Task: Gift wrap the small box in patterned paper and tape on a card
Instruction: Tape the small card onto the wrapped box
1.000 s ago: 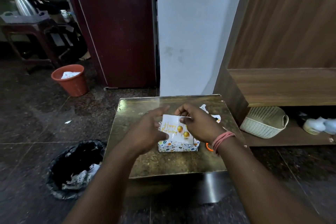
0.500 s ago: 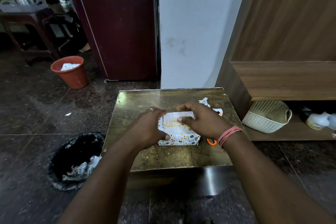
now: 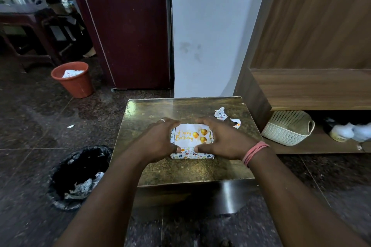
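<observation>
A small box [image 3: 191,155] wrapped in white paper with coloured dots lies flat on a low brown table [image 3: 180,170]. On its top sits a white card [image 3: 190,136] reading "Happy Birthday" with gold balloons. My left hand [image 3: 158,139] grips the box's left side, thumb on the near edge, fingers curved over the far edge. My right hand [image 3: 220,140], with a pink band at the wrist, grips the right side the same way. Both thumbs nearly meet at the card's near edge.
Crumpled paper scraps [image 3: 220,113] and a torn piece [image 3: 236,122] lie at the table's far right. A black-lined bin [image 3: 80,174] stands left of the table, an orange bucket [image 3: 72,79] farther back. A cream basket [image 3: 289,128] sits on a low shelf at right.
My hands have spread from the card's top to the box's two sides, uncovering the whole card. The box now lies squarer to me.
</observation>
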